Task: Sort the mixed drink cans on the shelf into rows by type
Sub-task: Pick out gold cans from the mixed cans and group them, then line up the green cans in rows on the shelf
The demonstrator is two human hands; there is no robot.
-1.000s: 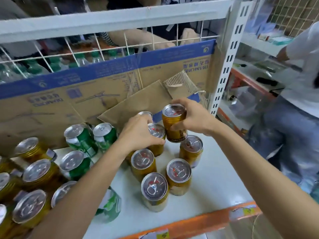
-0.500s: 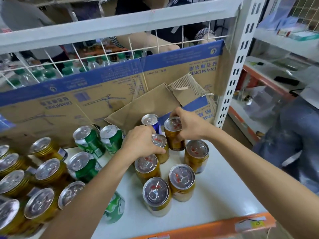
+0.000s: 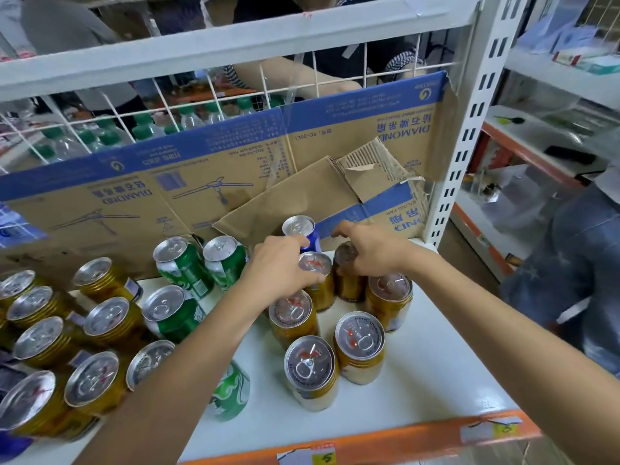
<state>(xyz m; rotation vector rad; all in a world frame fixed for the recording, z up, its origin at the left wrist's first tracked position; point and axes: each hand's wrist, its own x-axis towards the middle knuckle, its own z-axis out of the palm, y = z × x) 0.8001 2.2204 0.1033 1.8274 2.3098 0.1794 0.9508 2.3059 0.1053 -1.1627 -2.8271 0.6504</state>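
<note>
Gold can [image 3: 349,286] stands at the back of the white shelf [image 3: 419,380]. The right hand [image 3: 372,253] grips its top and shades the lid. The left hand [image 3: 278,266] pinches the second gold can [image 3: 314,263] beside it and half hides a blue can [image 3: 298,229]. The metal lids are round and shiny.

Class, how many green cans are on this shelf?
4 green cans: two at the back, one in front of them, one partly under the left forearm. Others may be hidden.
</note>
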